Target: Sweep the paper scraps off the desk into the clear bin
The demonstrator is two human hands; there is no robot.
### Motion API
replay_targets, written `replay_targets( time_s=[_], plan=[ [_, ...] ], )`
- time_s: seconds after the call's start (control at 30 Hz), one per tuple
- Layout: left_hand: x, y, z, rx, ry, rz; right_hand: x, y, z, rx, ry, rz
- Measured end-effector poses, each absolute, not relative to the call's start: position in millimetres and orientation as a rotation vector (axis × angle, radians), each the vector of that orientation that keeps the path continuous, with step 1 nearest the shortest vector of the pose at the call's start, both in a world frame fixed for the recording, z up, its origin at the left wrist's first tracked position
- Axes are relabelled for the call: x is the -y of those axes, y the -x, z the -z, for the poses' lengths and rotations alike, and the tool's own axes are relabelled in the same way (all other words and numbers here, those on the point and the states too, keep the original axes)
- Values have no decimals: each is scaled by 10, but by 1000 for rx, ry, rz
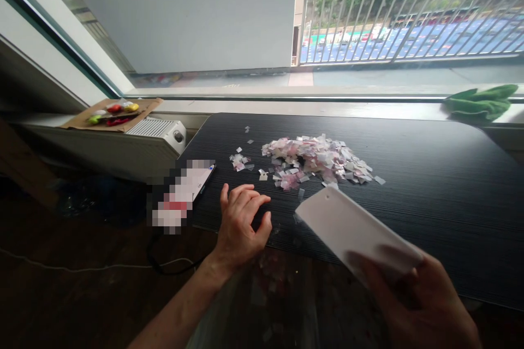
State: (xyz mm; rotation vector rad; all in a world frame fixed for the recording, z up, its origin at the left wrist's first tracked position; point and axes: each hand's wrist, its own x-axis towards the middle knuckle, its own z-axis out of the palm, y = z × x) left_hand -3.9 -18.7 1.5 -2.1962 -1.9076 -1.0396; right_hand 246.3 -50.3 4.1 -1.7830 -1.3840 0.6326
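My left hand [244, 223] is at the near edge of the black table, its fingers bent and spread, with nothing in them. In my right hand [429, 305] is a pale flat rectangular piece [352, 229] with a small hole near its far end. It tilts up toward the left, and my fingers cover its near end. Beyond both hands lies a heap of small pink and white film-like scraps [319, 158]. A smaller cluster of scraps [239, 161] sits to its left, and a few loose bits are scattered close to my left hand.
A phone [184, 191], partly blurred out, is at the left side of the black table [429, 169]. Further left, cardboard [77, 118] with colourful small items rests by a white radiator [164, 132]. A green glove-like cloth [481, 103] lies on the windowsill at right.
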Motion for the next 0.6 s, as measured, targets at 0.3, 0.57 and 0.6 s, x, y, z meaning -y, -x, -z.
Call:
replay_targets(
  time_s=[0.3, 0.57, 0.6],
  plan=[
    [183, 31, -7, 1907, 2197, 1065, -132, -2499, -86, 1584, 1608, -641],
    [277, 69, -127, 1935, 2169, 1170, 109, -2530, -79, 1508, 1647, -726],
    [305, 71, -136, 1941, 2174, 1150, 117, -2579, -78, 1493, 1676, -668]
  ],
)
